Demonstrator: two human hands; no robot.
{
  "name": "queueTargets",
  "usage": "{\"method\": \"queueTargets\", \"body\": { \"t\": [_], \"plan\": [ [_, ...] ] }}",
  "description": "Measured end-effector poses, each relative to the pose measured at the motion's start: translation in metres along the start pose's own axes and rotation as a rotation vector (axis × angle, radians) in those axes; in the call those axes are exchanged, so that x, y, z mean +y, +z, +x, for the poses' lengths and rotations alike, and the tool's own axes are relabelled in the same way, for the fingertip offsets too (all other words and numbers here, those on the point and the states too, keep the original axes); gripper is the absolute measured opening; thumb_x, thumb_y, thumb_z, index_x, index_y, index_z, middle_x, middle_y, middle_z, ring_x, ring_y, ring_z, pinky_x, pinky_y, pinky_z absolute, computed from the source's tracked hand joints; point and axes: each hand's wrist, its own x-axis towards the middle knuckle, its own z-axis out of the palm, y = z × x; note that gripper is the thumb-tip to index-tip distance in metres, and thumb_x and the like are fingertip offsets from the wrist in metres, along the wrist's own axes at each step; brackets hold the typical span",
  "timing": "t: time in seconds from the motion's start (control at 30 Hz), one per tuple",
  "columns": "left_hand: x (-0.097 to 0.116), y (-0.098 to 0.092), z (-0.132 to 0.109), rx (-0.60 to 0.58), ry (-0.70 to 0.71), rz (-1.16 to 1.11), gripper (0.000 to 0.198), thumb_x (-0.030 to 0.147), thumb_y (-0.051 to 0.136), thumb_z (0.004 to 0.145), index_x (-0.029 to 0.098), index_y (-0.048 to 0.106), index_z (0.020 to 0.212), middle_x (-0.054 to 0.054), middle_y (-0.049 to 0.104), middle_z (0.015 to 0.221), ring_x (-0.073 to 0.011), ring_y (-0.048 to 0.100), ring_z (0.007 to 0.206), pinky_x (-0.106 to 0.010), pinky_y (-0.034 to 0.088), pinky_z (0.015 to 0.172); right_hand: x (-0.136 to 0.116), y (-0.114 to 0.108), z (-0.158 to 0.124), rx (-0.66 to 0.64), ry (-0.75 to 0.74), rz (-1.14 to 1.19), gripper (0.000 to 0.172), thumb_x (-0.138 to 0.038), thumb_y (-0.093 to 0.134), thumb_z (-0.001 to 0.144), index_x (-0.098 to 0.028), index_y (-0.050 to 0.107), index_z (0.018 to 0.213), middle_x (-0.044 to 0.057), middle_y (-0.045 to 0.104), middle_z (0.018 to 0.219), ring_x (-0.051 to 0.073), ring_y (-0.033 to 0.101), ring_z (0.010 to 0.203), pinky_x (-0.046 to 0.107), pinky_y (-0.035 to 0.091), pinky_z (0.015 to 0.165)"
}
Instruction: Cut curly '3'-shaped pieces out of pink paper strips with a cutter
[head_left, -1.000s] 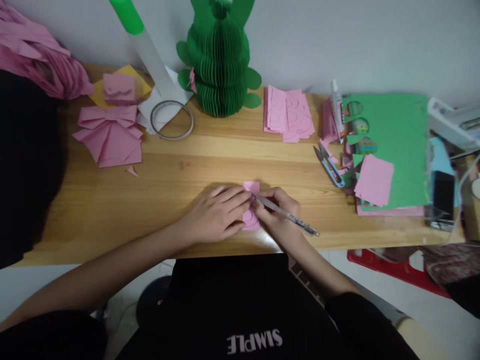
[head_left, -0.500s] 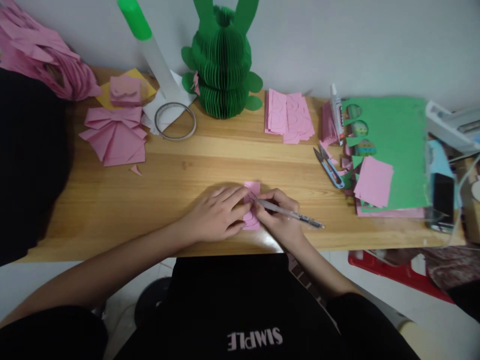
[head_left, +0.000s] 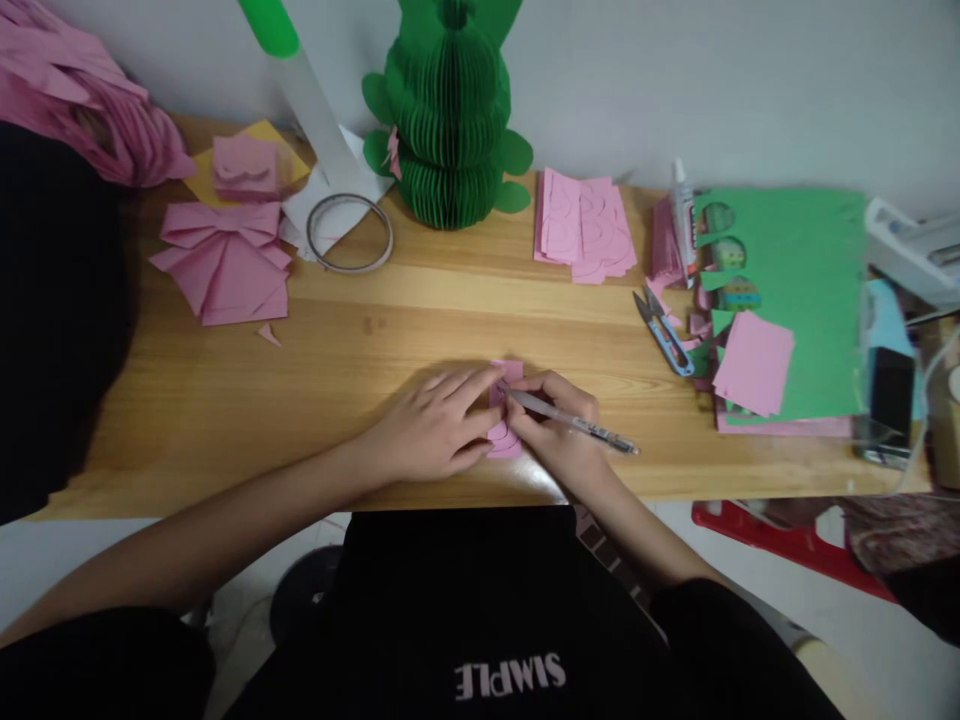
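Observation:
A small pink paper piece [head_left: 505,440] lies on the wooden table [head_left: 315,390] near its front edge, with curved lines drawn on it. My left hand [head_left: 435,428] lies flat on the paper's left side, fingers stretched out and pressing it down. My right hand [head_left: 559,430] is closed round a pen [head_left: 577,425], whose tip touches the paper near its top. The hands cover most of the paper.
A green honeycomb paper figure [head_left: 450,120] stands at the back. A pink paper stack [head_left: 585,225], small scissors [head_left: 661,330], a glue tube [head_left: 682,210], green card [head_left: 795,290], a phone [head_left: 889,400], a tape ring [head_left: 349,235] and folded pink paper [head_left: 225,260] lie around.
The pen tip has shifted slightly along the pink paper while the left hand kept pressing it down. The camera view has drifted a little.

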Motion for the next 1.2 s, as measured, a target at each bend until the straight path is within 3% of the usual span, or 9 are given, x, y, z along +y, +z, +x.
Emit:
{"method": "queueTargets", "body": {
  "t": [0.17, 0.63, 0.93, 1.2],
  "plan": [
    [0.0, 0.0008, -0.0004, 0.016, 0.0, -0.03, 0.025, 0.033, 0.056, 0.095, 0.02, 0.067, 0.114, -0.016, 0.046, 0.15, -0.0344, 0.049, 0.134, -0.05, 0.046, 0.104, 0.0041, 0.0022, 0.0034, -0.033, -0.009, 0.053, 0.009, -0.024, 0.066, 0.081, -0.02, 0.07, 0.088, 0.003, 0.076, 0.08, 0.015, 0.069, 0.068, 0.028, 0.054, 0.063],
    [0.0, -0.0002, 0.0012, 0.042, 0.022, -0.017, 0.022, 0.032, 0.054, 0.096, 0.018, 0.069, 0.104, -0.019, 0.049, 0.146, -0.0343, 0.054, 0.128, -0.05, 0.048, 0.102, 0.0067, 0.0043, 0.0053, -0.017, -0.094, 0.037, 0.009, -0.022, 0.065, 0.083, -0.02, 0.072, 0.089, 0.003, 0.079, 0.087, 0.014, 0.071, 0.069, 0.026, 0.056, 0.066],
    [-0.0012, 0.0019, -0.0012, 0.036, 0.021, 0.023, 0.023, 0.034, 0.056, 0.095, 0.018, 0.068, 0.107, -0.019, 0.049, 0.146, -0.0347, 0.054, 0.128, -0.05, 0.048, 0.101, 0.0064, 0.0048, 0.0069, 0.001, -0.086, 0.006, 0.007, -0.022, 0.065, 0.079, -0.021, 0.07, 0.084, 0.002, 0.076, 0.075, 0.013, 0.068, 0.061, 0.025, 0.053, 0.06],
    [0.0005, -0.0023, 0.0009, -0.023, 0.0, 0.025, 0.03, 0.036, 0.053, 0.097, 0.019, 0.064, 0.12, -0.02, 0.047, 0.149, -0.035, 0.053, 0.131, -0.05, 0.047, 0.102, -0.0019, -0.0027, 0.0032, -0.029, -0.011, -0.02, 0.005, -0.023, 0.064, 0.077, -0.02, 0.067, 0.078, -0.001, 0.07, 0.064, 0.011, 0.06, 0.053, 0.024, 0.047, 0.055]
  ]
}}
